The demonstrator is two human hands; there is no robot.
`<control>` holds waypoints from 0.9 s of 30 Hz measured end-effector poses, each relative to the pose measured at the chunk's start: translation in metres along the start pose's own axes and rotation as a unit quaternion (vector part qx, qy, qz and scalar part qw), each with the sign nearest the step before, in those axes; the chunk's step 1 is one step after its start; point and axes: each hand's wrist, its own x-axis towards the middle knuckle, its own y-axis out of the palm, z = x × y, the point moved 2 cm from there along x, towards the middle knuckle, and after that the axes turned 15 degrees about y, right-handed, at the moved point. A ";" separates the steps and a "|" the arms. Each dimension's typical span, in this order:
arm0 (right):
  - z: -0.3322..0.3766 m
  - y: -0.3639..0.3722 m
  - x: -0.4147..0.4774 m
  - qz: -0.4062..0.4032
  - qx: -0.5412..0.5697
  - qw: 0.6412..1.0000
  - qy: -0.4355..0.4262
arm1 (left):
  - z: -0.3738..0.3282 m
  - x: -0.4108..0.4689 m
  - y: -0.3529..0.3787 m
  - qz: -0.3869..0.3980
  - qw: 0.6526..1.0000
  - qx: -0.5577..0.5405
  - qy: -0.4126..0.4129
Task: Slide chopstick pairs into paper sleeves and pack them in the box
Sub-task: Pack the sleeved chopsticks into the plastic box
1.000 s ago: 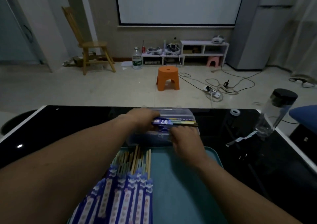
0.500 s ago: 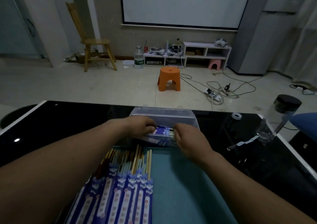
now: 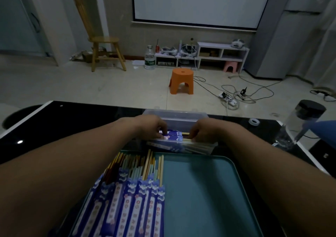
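Note:
A clear plastic box (image 3: 175, 115) stands on the black table beyond a teal tray (image 3: 203, 191). Both hands reach into the box. My left hand (image 3: 152, 126) pinches the blue end of a sleeved chopstick pair (image 3: 172, 134) lying crosswise in the box. My right hand (image 3: 203, 130) holds the bare wooden ends of the same pair. More sleeved pairs show through the box's front wall. Several sleeved chopstick pairs (image 3: 131, 196) lie fanned on the left half of the tray.
A clear bottle with a black lid (image 3: 300, 124) stands at the table's right edge, a tape roll (image 3: 254, 122) near it. A blue object (image 3: 323, 129) pokes in at the far right. An orange stool (image 3: 181, 81), a wooden chair and cables are on the floor beyond.
The hands have lowered the sleeved pair from above the box down into it, and have spread apart to its two ends. The camera has moved closer.

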 end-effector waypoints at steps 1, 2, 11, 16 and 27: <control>0.003 -0.003 0.004 0.011 -0.029 1.000 0.001 | 0.001 0.002 -0.001 0.003 1.000 0.007 -0.002; 0.005 -0.004 0.007 0.021 -0.046 0.999 0.002 | 0.002 0.004 0.000 0.003 1.000 0.010 -0.007; 0.012 0.007 0.033 -0.015 -0.136 0.990 0.030 | 0.008 0.008 0.005 -0.029 0.998 0.019 -0.044; 0.005 -0.001 0.024 -0.032 -0.059 0.998 0.000 | 0.006 -0.001 0.007 -0.138 0.989 0.045 -0.033; 0.013 0.027 -0.010 -0.210 0.169 0.961 -0.062 | -0.019 -0.037 0.000 -0.233 0.971 0.037 -0.036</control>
